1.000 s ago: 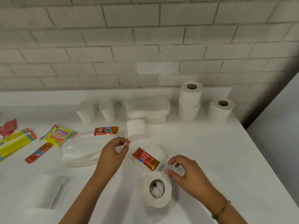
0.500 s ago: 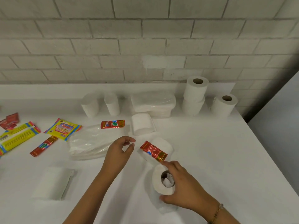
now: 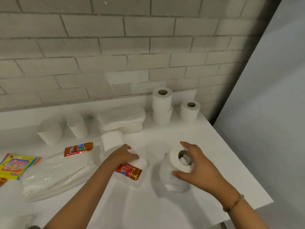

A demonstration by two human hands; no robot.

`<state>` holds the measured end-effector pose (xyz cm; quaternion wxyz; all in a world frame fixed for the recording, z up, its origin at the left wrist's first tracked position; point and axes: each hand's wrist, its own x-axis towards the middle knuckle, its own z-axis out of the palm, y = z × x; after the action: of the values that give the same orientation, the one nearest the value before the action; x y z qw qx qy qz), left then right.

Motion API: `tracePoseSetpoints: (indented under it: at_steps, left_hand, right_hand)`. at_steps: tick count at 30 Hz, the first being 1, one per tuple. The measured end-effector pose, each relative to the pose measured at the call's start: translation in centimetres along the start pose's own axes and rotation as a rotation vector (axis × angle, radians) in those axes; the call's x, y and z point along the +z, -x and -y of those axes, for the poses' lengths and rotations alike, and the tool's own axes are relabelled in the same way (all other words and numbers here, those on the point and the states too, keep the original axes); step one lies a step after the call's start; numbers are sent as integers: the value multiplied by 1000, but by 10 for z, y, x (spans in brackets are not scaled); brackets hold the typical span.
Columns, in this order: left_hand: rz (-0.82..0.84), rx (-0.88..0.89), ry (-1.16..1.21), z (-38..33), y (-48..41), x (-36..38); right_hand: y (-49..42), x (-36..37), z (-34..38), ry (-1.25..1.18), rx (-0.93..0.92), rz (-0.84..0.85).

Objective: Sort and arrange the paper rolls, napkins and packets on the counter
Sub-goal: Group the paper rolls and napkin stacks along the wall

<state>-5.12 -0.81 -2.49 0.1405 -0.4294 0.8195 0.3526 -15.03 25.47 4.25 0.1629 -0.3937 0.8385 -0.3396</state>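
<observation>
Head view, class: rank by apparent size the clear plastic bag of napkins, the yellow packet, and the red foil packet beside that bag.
1. Clear plastic bag of napkins, clearly largest.
2. Yellow packet, partly cut off by the frame edge.
3. Red foil packet, smallest.

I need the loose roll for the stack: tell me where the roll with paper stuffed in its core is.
In the head view, the stuffed roll is right of centre near the counter's right edge, gripped by the right hand, just right of the red packet.

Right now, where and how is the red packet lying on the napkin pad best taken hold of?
Pinch the red packet by its free right end, coming from the right. It lies flat on the napkin pad, and the left hand covers its other end; that overhanging edge likely lets fingers slip under.
</observation>
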Motion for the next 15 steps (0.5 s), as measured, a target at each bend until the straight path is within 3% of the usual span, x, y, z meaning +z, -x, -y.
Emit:
tracePoseSetpoints:
  at_steps: [3,7,11,15]
  left_hand:
    - [72,1,-10,-9,-5,4]
    - [42,82,26,-17,-9,7]
    - [-120,154,229,-29,1,-1]
    - [-388,260,375,-37,20,-16]
  right_hand:
    - [0,-9,-13,12,30,-40]
    - [-1,-14,-27,7,61,-56]
    - [-21,-27,-34,15,62,-82]
    - [-74,-60,-42,72,57,-161]
